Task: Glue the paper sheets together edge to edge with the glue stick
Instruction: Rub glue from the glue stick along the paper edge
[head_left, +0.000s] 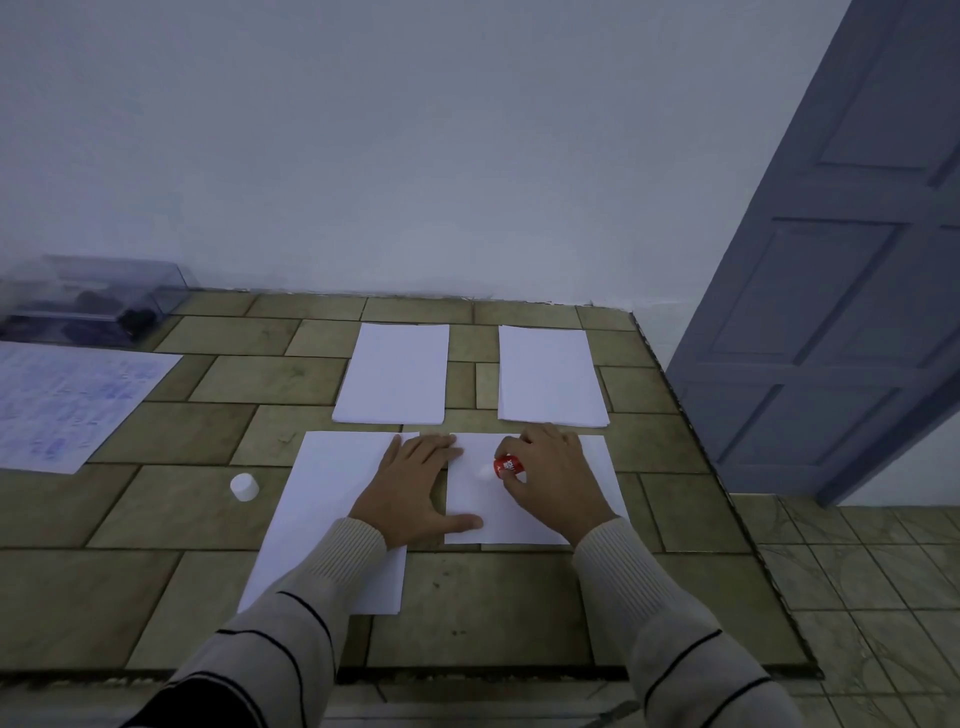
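Two white paper sheets lie side by side on the tiled table: a left sheet (317, 514) and a right sheet (498, 512). My left hand (415, 491) lies flat with straight fingers across both sheets, its thumb on the right sheet's left edge. My right hand (553, 475) grips a red glue stick (508, 466), whose white tip touches the right sheet near its left edge. The glue stick's white cap (244, 487) stands on the table to the left of the sheets.
Two more stacks of white paper lie further back, one (395, 371) on the left and one (548, 374) on the right. A written sheet (62, 405) and a clear plastic box (93, 301) sit at far left. The table edge (696, 426) runs along the right, near a blue door (841, 291).
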